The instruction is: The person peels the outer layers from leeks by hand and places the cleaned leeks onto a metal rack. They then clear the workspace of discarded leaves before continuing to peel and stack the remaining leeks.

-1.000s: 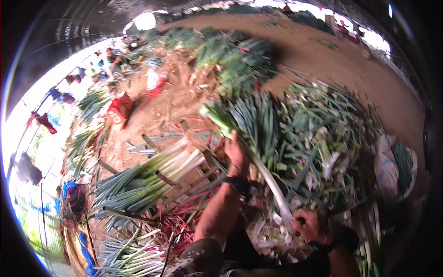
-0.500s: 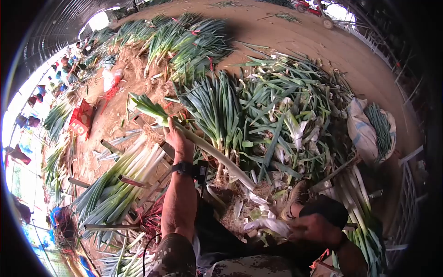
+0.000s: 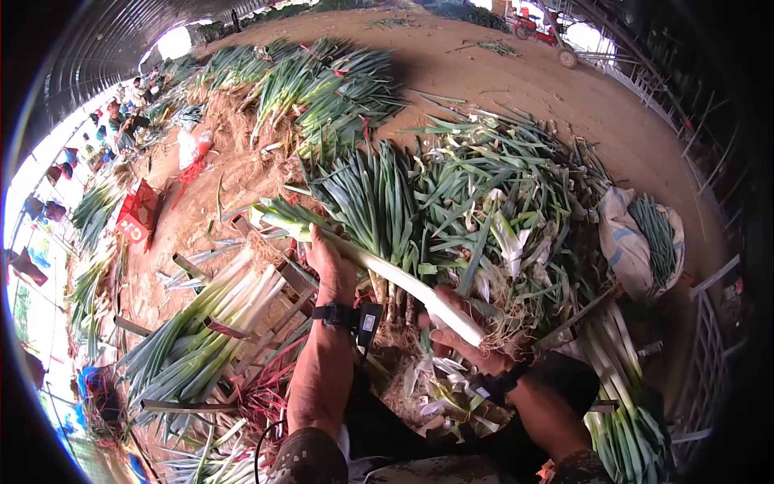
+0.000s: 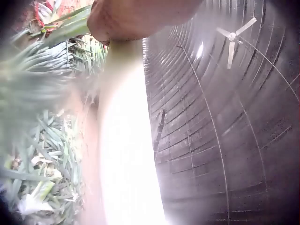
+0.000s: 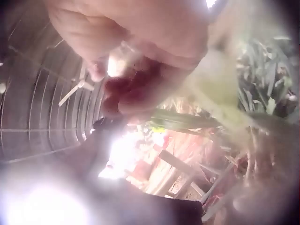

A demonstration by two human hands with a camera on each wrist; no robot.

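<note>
A long leek (image 3: 403, 278) slants across the head view, green leaves at the upper left and white base at the lower right. My left hand (image 3: 326, 262) grips it just below the leaves. At the white base end, my right hand (image 3: 482, 359) holds the shaft, with fingers showing on both sides of it. The left wrist view has the overexposed white shaft (image 4: 129, 140) running down from the left hand (image 4: 140, 18). Curled fingers of the right hand (image 5: 154, 42) fill the top of the right wrist view, which is partly blurred.
A wooden rack (image 3: 266, 343) holding trimmed leeks stands at the left. Ahead lie a leek bundle (image 3: 367, 198) and a heap of stripped leaves (image 3: 516, 194). A white sack (image 3: 625, 242) is at the right, near more leeks (image 3: 625, 379). Peeled scraps (image 3: 443, 383) lie below the hands.
My right hand has moved from low at the right, beside peeled white leaf, up to the leek's base end. The left hand keeps its grip, and the leek has shifted slightly right.
</note>
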